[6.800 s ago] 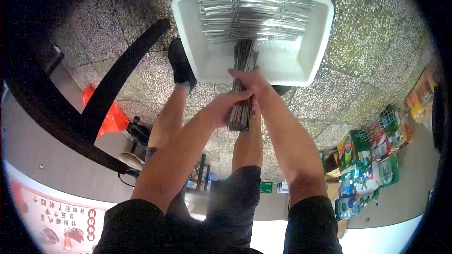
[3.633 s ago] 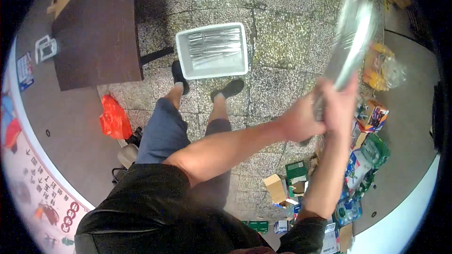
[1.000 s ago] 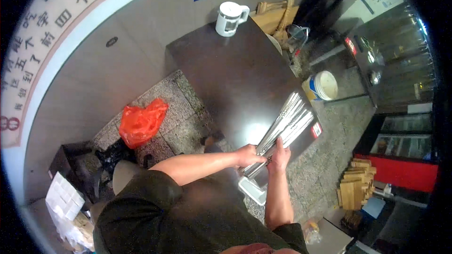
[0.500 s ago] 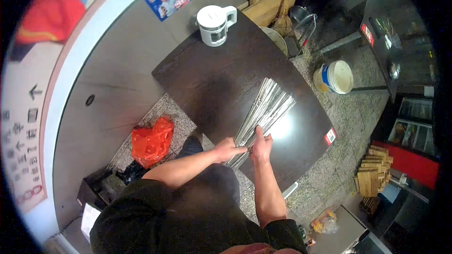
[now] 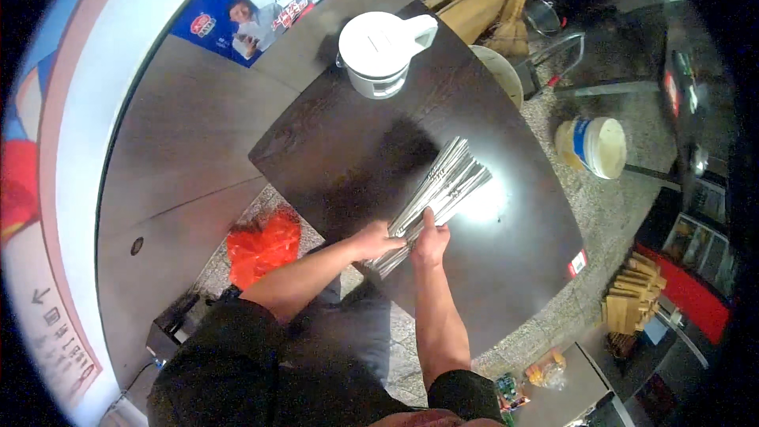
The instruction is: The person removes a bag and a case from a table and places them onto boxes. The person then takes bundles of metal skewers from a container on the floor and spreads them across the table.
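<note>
A fanned bundle of long, thin silvery metal skewers [image 5: 449,183] lies slanted over the dark table [image 5: 332,154]. Its near end sticks out past my hands toward my body. My left hand [image 5: 373,240] is closed around the left side of the bundle, near its lower part. Just right of it, my right hand [image 5: 430,245] grips the same bundle, thumb stretched along the top. The undersides of my fingers are hidden. At the table's far end stands a white lidded jug [image 5: 373,59] with a handle, out of reach of both hands.
Left of the table, a red plastic bag [image 5: 265,247] rests low by the wall. A white-and-blue bucket [image 5: 594,147] stands on the floor at the right. Stacked wooden pieces [image 5: 632,294] sit at the lower right. Behind the table are a broom [image 5: 515,12] and another bucket [image 5: 502,71].
My view has shifted, so the jug and table look larger. Both hands still hold the skewers, whose far ends sit a little closer together and look shorter now.
</note>
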`<state>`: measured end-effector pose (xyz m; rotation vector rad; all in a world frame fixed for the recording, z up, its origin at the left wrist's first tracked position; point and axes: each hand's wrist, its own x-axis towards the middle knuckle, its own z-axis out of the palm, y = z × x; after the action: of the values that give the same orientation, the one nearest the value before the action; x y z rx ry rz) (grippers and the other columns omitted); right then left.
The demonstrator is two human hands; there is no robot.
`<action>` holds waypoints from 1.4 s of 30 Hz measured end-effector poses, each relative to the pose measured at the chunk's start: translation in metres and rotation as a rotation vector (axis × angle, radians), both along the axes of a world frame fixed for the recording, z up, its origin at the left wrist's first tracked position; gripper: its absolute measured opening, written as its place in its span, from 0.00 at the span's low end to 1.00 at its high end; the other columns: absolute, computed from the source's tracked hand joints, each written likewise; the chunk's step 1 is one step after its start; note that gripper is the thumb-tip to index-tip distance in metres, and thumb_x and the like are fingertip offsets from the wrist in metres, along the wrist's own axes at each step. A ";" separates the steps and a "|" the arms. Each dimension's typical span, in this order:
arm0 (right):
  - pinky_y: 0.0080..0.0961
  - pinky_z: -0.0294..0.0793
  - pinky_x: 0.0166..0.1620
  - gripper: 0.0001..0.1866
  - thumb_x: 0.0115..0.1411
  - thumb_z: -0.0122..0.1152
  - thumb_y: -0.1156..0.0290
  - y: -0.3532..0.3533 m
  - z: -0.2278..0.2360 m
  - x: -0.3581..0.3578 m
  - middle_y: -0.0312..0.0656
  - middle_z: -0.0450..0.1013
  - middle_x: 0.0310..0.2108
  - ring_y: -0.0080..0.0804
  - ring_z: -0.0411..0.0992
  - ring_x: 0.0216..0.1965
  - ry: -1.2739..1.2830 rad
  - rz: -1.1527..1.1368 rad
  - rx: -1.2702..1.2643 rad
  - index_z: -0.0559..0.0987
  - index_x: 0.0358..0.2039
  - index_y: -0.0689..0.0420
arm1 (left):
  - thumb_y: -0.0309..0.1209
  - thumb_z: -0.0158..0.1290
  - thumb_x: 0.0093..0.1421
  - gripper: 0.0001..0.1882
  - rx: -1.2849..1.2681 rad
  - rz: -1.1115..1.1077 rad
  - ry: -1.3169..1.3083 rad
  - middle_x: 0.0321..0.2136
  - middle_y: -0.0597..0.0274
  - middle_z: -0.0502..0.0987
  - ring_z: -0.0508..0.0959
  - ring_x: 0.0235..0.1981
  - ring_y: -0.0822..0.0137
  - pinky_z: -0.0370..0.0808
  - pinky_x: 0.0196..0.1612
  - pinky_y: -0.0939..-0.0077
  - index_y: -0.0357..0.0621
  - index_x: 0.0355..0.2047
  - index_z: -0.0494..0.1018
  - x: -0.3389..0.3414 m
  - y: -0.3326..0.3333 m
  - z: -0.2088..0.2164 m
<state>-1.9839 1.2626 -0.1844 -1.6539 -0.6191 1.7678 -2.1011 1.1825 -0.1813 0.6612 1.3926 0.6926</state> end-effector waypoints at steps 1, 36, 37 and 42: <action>0.29 0.71 0.45 0.14 0.61 0.51 0.74 0.009 -0.014 -0.013 0.42 0.71 0.43 0.30 0.71 0.42 0.010 0.001 -0.015 0.70 0.47 0.66 | 0.35 0.55 0.55 0.20 -0.015 0.001 0.010 0.36 0.55 0.78 0.76 0.38 0.67 0.72 0.43 0.71 0.40 0.46 0.72 -0.013 0.008 -0.014; 0.25 0.71 0.32 0.12 0.58 0.58 0.70 0.113 -0.159 -0.214 0.42 0.73 0.30 0.27 0.70 0.28 0.114 -0.016 -0.043 0.72 0.37 0.66 | 0.33 0.55 0.56 0.16 -0.179 0.140 0.069 0.33 0.61 0.78 0.76 0.32 0.72 0.73 0.38 0.74 0.37 0.42 0.72 -0.202 0.116 -0.123; 0.25 0.71 0.32 0.12 0.58 0.58 0.70 0.112 -0.160 -0.210 0.42 0.73 0.30 0.27 0.70 0.28 0.107 -0.019 -0.045 0.72 0.37 0.66 | 0.33 0.55 0.56 0.16 -0.194 0.125 0.089 0.34 0.60 0.78 0.76 0.33 0.72 0.73 0.38 0.74 0.37 0.43 0.72 -0.198 0.117 -0.121; 0.26 0.72 0.34 0.12 0.57 0.57 0.73 0.108 -0.169 -0.185 0.42 0.74 0.34 0.28 0.71 0.30 0.067 0.009 0.033 0.72 0.40 0.67 | 0.36 0.55 0.56 0.19 -0.174 0.156 0.015 0.37 0.59 0.78 0.75 0.36 0.72 0.72 0.41 0.74 0.37 0.45 0.72 -0.173 0.100 -0.150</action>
<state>-2.1688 1.3703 -0.3538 -1.5656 -0.6228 1.8026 -2.2737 1.2826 -0.3309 0.4242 1.5102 0.6808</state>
